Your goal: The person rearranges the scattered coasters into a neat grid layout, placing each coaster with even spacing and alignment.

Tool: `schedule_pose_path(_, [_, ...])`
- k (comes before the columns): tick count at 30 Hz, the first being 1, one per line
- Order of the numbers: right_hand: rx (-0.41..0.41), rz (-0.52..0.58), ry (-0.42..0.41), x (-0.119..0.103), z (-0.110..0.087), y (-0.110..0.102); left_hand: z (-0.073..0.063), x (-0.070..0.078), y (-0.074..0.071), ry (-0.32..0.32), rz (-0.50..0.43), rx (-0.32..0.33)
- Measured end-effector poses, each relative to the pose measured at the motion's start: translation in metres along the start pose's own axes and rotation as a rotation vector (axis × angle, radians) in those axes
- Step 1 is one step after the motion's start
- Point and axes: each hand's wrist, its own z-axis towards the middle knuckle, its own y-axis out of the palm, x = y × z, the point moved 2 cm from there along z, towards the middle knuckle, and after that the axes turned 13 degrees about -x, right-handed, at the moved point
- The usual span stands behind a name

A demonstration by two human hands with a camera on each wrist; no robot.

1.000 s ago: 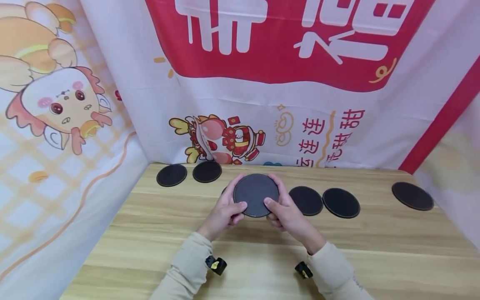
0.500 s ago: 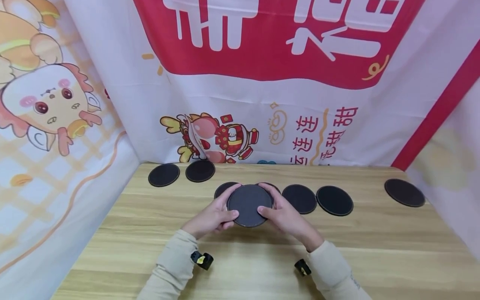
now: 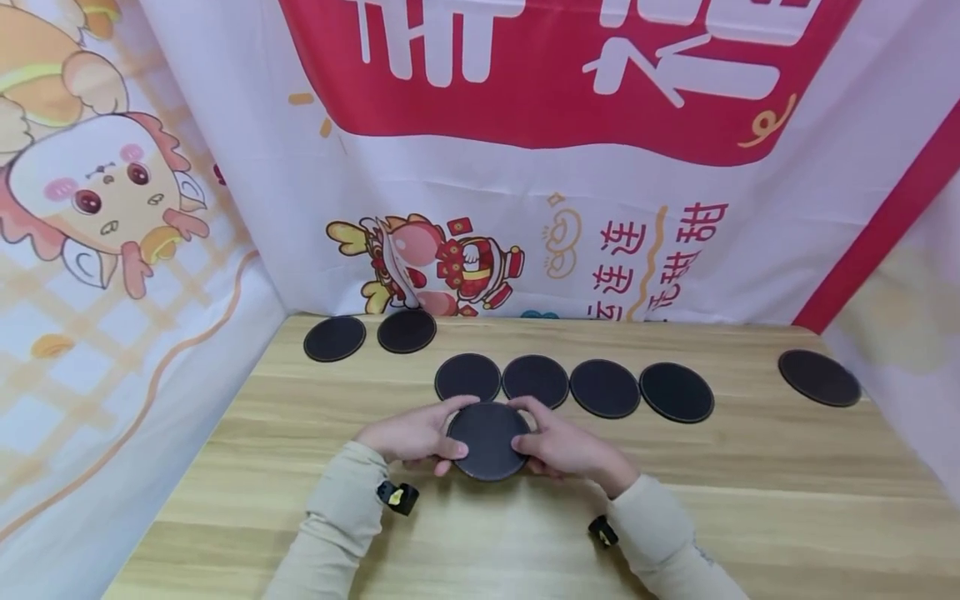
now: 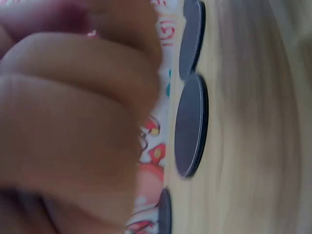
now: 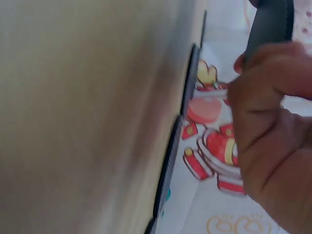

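Between both hands is a round dark coaster point(image 3: 489, 442) with a stitched rim, held above the table. My left hand point(image 3: 416, 435) grips its left side, thumb on the top face. The right hand point(image 3: 562, 443) pinches the opposite side the same way. In the right wrist view part of the held coaster point(image 5: 270, 29) shows beyond the curled fingers. The left wrist view is mostly filled by blurred left fingers point(image 4: 73, 107). Just beyond the hands, a row of similar coasters lies on the table, among them one coaster point(image 3: 468, 377) and its neighbour point(image 3: 536, 381).
The row continues with a coaster point(image 3: 604, 388) and another point(image 3: 677, 392). Two more coasters point(image 3: 334, 338) lie at the back left, and a single coaster point(image 3: 819, 377) at the far right. A printed cloth point(image 3: 450, 175) hangs behind the wooden table point(image 3: 750, 517).
Both hands have drawn the held coaster back toward the body and lower, uncovering the two coasters behind it. The head view has shifted slightly.
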Motion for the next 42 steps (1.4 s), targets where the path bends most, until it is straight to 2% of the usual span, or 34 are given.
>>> schedule_pose_path(3, [-0.050, -0.071, 0.031, 0.000, 0.005, 0.013, -0.005, -0.005, -0.002, -0.088, 0.070, 0.003])
schedule_pose_path(7, [-0.129, -0.122, 0.072, 0.000, 0.009, 0.026, -0.010, -0.014, -0.005, -0.163, 0.028, 0.011])
schedule_pose_path(10, [-0.182, -0.132, 0.094, 0.000, 0.010, 0.031, -0.012, -0.020, -0.008, -0.196, 0.001, 0.006])
schedule_pose_path(14, [-0.185, -0.158, 0.105, 0.000, 0.009, 0.032, -0.015, -0.026, -0.013, -0.226, 0.013, 0.023])
schedule_pose_path(19, [-0.190, -0.192, 0.111, 0.001, 0.006, 0.031, -0.021, -0.028, -0.019, -0.285, 0.040, 0.098])
schedule_pose_path(28, [-0.159, -0.241, 0.106, 0.000, 0.000, 0.027, -0.009, -0.012, -0.015, -0.320, 0.204, 0.193])
schedule_pose_path(37, [-0.147, -0.269, 0.110, 0.002, -0.007, 0.018, 0.000, -0.006, -0.015, -0.350, 0.215, 0.216])
schedule_pose_path(40, [-0.152, -0.296, 0.117, 0.004, -0.014, 0.005, -0.002, -0.008, -0.014, -0.355, 0.217, 0.221])
schedule_pose_path(42, [-0.135, -0.317, 0.119, 0.007, -0.023, -0.011, -0.003, -0.011, -0.013, -0.358, 0.225, 0.225])
